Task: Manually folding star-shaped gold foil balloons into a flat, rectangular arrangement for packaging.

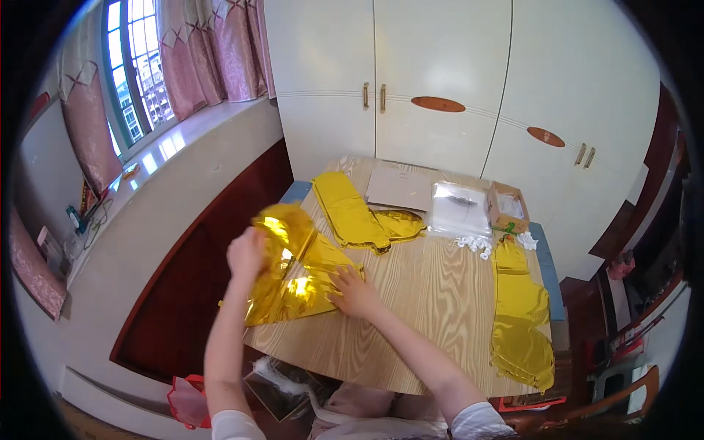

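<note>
A gold foil piece was handled at the left edge of the wooden table
The left hand was blurred, its fingertips hidden, so its grip could not be told; the right hand was spread flat on the foil, which was creased and glossy

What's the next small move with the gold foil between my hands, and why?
Probably lower the left hand to ease the gold foil flatter: its left side bulges up, creased, while the right hand is spread on the right edge and could steady it.
</note>
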Demonstrator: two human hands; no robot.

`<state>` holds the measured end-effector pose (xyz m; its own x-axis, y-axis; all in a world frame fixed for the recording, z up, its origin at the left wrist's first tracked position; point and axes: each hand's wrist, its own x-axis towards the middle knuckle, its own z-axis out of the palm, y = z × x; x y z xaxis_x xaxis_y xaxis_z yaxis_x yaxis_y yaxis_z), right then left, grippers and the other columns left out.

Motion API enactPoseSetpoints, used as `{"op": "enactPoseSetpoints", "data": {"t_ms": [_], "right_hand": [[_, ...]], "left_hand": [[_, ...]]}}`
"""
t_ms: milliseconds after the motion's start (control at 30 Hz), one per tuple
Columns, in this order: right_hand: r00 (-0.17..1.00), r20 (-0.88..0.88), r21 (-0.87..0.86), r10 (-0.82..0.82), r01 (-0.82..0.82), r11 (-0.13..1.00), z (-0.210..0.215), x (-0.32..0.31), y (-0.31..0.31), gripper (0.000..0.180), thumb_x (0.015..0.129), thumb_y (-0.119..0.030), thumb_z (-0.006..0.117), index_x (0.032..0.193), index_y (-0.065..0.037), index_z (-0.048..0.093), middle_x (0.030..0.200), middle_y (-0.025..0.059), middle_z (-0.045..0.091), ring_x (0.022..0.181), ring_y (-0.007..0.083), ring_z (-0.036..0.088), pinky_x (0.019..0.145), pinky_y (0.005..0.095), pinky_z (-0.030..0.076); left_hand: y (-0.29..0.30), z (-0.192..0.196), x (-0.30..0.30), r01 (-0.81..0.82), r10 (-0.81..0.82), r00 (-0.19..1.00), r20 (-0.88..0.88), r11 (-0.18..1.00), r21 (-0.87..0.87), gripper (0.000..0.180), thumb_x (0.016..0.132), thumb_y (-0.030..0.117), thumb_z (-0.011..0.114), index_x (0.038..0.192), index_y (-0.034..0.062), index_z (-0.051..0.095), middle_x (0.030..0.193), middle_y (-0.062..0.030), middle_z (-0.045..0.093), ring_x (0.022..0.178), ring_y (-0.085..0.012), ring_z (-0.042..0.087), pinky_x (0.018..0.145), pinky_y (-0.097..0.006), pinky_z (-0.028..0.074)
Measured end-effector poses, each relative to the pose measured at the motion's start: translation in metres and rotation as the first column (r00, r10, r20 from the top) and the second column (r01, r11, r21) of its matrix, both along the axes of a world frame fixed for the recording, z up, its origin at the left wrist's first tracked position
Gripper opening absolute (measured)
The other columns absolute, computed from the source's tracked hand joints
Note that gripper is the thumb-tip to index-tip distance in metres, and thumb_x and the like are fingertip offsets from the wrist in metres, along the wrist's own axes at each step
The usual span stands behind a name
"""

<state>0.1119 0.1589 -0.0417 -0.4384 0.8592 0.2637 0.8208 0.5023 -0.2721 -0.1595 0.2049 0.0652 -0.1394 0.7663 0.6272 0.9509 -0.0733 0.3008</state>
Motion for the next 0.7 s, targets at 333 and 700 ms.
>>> {"op": "enactPoseSetpoints", "data": {"t_ms": [333, 700], "right_hand": [[0.985, 0.173, -0.089, -0.013, 0.029, 0.996, 0.001, -0.008, -0.005, 0.066, 0.094, -0.06, 0.036, 0.148, -0.022, 0.035, 0.155, 0.0086, 0.029, 0.145, 0.0354, 0.018, 0.116, 0.057, 0.008], [1.0, -0.007, -0.069, 0.007, -0.007, 0.998, 0.004, -0.008, -0.015, 0.076, 0.093, -0.061, 0.04, 0.146, -0.006, 0.037, 0.153, 0.0162, 0.03, 0.144, 0.0333, 0.021, 0.117, 0.0512, 0.013]], "left_hand": [[0.016, 0.08, -0.252, -0.421, 0.429, 0.903, 0.026, 0.871, 0.254, 0.032, 0.095, 0.033, 0.054, 0.101, 0.0026, 0.063, 0.085, -0.0225, 0.066, 0.081, -0.0417, 0.063, 0.068, -0.05, 0.048], [-0.048, 0.124, -0.072, -0.286, 0.223, 0.879, -0.421, 0.954, -0.093, 0.03, 0.092, 0.026, 0.053, 0.115, 0.0088, 0.062, 0.079, -0.0211, 0.067, 0.073, -0.0396, 0.066, 0.065, -0.049, 0.052]]}}
